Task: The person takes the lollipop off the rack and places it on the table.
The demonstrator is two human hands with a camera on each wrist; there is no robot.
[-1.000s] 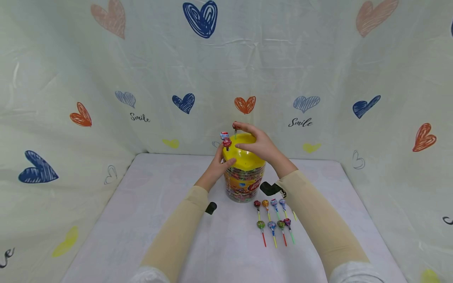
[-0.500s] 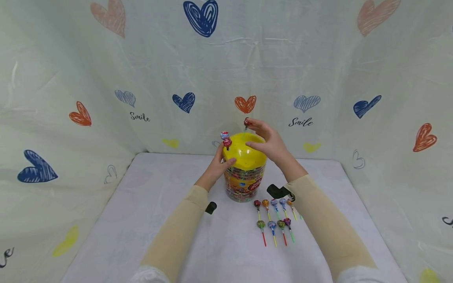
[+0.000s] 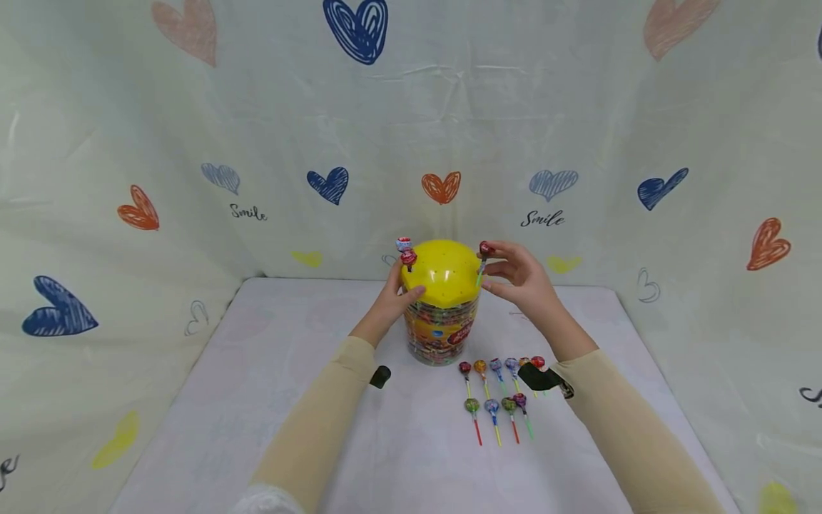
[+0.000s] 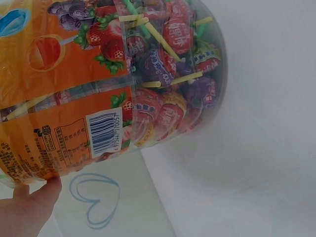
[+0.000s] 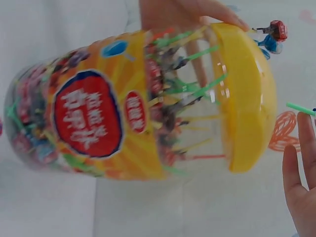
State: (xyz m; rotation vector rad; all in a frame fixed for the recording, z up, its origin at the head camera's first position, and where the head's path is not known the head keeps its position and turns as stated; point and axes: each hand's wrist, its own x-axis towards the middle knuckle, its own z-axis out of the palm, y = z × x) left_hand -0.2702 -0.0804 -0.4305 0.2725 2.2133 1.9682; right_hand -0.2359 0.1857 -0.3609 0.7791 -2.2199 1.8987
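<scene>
A clear candy jar [image 3: 442, 350] full of lollipops, with a yellow domed lid [image 3: 443, 271], stands upright on the table. My left hand [image 3: 387, 307] grips its left side just under the lid, thumb in front. Two lollipops [image 3: 408, 258] stick up at the lid's left edge, by the left fingertips. At the lid's right edge, my right hand [image 3: 525, 284] pinches a dark red lollipop [image 3: 486, 248], its green stick pointing down. The right wrist view shows that green stick [image 5: 300, 108] beside the lid, its head out of frame.
Two rows of lollipops [image 3: 491, 405] lie on the white table [image 3: 289, 400] in front of the jar, to the right; the right cuff's black strap [image 3: 539, 377] partly covers the back row. Behind the table hangs a heart-printed curtain [image 3: 385, 128].
My right hand has moved right and down with the lollipop, from over the lid's back to its right edge. The left hand stays on the jar. More back-row lollipops show.
</scene>
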